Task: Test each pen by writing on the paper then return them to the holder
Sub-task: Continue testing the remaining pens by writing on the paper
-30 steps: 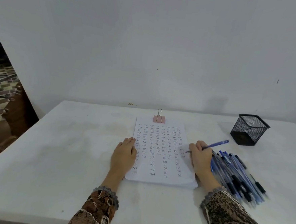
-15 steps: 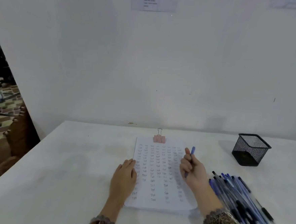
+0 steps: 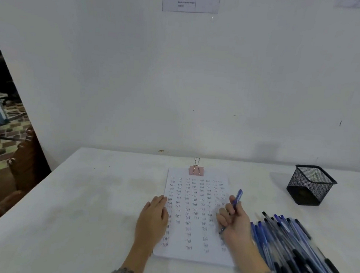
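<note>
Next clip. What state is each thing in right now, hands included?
Paper: flat on the table, mostly filled with writing.
Clip: clamped on the paper's top edge.
Holder: upright, no pens in it.
Loose pens: piled on the table, right of the paper.
Held pen: gripped in the right hand, tip down over the paper.
Left hand: flat, fingers resting on the paper's left edge.
Right hand: grips that pen.

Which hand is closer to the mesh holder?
Right. The right hand, gripping a pen, is on the paper nearer the holder; the left hand rests at the paper's left edge, farther off.
</note>
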The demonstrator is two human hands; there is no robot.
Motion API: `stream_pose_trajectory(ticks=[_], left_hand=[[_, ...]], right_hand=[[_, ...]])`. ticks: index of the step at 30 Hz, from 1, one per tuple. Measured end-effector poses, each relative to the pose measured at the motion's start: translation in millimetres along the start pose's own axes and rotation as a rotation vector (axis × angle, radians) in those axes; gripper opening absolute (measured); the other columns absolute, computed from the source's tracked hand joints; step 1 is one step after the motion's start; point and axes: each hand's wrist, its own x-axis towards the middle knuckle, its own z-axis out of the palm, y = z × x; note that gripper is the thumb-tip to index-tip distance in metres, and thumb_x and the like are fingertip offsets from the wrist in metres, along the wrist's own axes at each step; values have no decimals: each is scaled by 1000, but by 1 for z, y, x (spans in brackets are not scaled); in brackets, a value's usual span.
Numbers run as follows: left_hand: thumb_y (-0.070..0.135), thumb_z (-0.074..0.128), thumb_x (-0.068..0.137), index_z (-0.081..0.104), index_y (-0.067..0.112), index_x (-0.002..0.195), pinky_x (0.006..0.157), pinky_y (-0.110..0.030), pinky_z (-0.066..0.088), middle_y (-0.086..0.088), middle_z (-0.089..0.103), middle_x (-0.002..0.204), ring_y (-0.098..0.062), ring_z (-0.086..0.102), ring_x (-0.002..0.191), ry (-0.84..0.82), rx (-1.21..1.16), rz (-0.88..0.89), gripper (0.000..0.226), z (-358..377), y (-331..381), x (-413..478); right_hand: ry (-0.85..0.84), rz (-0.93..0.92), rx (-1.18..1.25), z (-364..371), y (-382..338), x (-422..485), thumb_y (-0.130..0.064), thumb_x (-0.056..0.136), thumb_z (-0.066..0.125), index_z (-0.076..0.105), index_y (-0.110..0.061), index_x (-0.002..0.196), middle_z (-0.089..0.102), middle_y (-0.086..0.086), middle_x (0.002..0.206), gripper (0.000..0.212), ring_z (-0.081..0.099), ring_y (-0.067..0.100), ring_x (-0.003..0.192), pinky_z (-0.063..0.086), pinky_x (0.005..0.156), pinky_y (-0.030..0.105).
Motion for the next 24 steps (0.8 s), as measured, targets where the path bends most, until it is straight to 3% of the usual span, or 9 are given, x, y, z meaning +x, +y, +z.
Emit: stream_pose_trajectory(ticks=[4,8,10,14,16,20,24], left_hand=[[18,33,98,39,17,139,109,-13,4,6,36,147,-6,28,137,-7,2,-2,41,0,-1,0],[18,32,98,39,17,139,109,-12,4,6,36,147,-6,28,136,0,1,6,41,-1,0,-1],[19,32,98,39,17,139,108,-11,3,7,36,146,-5,29,136,2,-5,17,41,-1,1,-2],[18,34,97,40,17,138,106,-10,2,7,37,146,-6,31,135,16,4,21,41,1,-1,-2],[18,35,97,40,17,138,107,-11,2,6,37,146,-7,31,136,28,5,19,41,1,-2,-2],[18,34,97,40,17,138,107,-12,2,7,38,145,-7,32,135,22,22,45,41,0,-1,-2],[16,35,96,43,15,136,108,-15,6,6,41,143,-7,37,132,-16,44,69,41,1,-4,0]], right_hand=[[64,-15,-21,-2,0,2,-32,102,29,45,-18,73,29,-8,38,36,15,5,28,14,27,16],[172,-45,-130,0,-5,3,-31,102,31,50,-15,81,34,-6,46,33,23,6,27,17,30,13],[241,-112,-463,3,-16,1,-26,102,35,52,-12,87,38,-1,59,26,25,8,33,20,33,15],[264,-448,-1674,-1,-37,1,-16,95,48,56,-8,97,51,5,75,11,44,17,59,30,48,19],[280,-440,-2025,-3,-35,2,-12,97,43,58,-1,102,50,7,85,19,46,18,71,28,51,19],[349,-335,-2221,-8,-25,2,-7,99,34,53,-4,108,39,3,92,22,42,16,81,34,61,20],[359,-295,-2229,-3,-21,0,-3,98,32,52,-4,112,50,7,105,24,44,16,81,35,65,20]])
